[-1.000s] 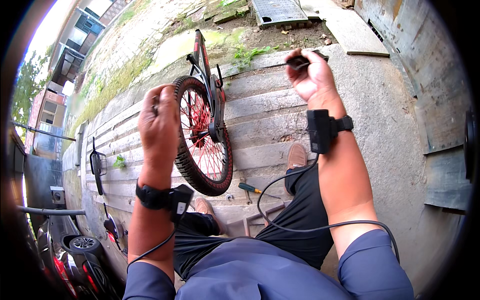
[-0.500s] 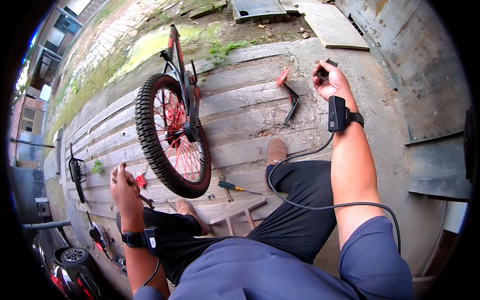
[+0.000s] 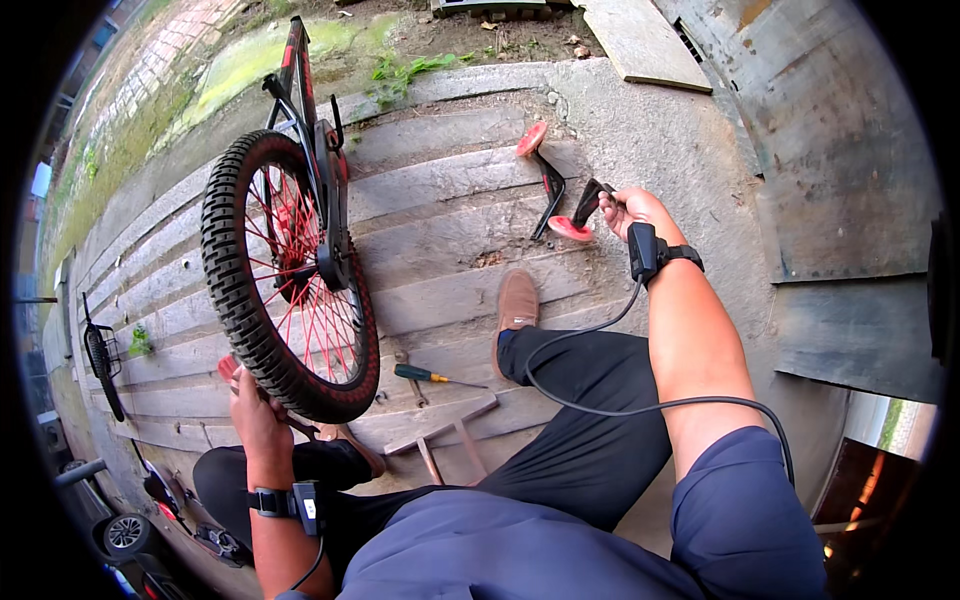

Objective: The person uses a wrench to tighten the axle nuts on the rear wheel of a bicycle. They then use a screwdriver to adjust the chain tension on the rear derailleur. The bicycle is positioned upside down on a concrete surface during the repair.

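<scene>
My right hand point(image 3: 630, 212) grips the black bent arm of a training wheel point(image 3: 572, 229) with a red disc, which hangs low over the planks or touches them; I cannot tell which. A second training wheel point(image 3: 532, 140), also red and black, lies just beyond it. To the left stands a bicycle wheel point(image 3: 225, 245) with a knobbly black tyre and red spokes, joined to a black frame point(image 3: 318, 160). My left hand point(image 3: 260, 425) is closed at the tyre's lower edge, beside a small red thing point(image 3: 230, 368). What its fingers hold is hidden.
A green-handled screwdriver point(image 3: 420, 373) and a spanner point(image 3: 414, 390) lie on the planks between my feet. Nearer me is a low wooden frame point(image 3: 440, 425). Metal sheeting point(image 3: 850, 320) stands at the right. Another bicycle point(image 3: 100, 355) and a car point(image 3: 125, 535) are farther left.
My right hand has come down and nearer, and the training wheel now shows in its grip. My left hand has moved to the tyre's lower edge. The view has shifted right.
</scene>
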Demonstrator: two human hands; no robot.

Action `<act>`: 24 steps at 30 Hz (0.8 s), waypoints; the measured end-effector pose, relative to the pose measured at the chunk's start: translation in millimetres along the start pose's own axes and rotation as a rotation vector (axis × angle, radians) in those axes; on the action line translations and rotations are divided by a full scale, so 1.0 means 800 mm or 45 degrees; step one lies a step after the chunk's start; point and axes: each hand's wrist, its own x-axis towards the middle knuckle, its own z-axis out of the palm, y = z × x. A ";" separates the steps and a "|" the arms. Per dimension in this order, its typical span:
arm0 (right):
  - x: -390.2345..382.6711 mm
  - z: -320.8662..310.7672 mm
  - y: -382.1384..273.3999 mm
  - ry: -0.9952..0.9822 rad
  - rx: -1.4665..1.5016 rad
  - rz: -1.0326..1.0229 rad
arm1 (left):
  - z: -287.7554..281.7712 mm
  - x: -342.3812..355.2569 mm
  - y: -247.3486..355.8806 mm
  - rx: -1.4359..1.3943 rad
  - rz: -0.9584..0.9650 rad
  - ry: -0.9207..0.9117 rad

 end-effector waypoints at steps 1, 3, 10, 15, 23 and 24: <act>0.006 -0.003 0.000 -0.006 -0.023 -0.009 | 0.019 -0.002 -0.002 -0.050 0.029 0.020; 0.022 -0.013 -0.003 -0.015 -0.060 -0.038 | 0.011 0.009 -0.007 -0.074 0.019 -0.143; 0.052 -0.034 -0.017 0.128 0.094 -0.263 | 0.014 0.019 -0.018 -0.172 0.009 -0.135; 0.017 0.005 -0.025 0.112 0.047 -0.370 | 0.005 0.017 -0.020 -0.168 0.001 -0.069; -0.099 0.090 -0.052 -0.059 -0.193 -0.806 | -0.006 0.008 -0.008 -0.090 -0.066 0.165; -0.114 0.102 -0.053 -0.098 -0.220 -0.857 | -0.010 0.007 -0.009 -0.103 -0.066 0.177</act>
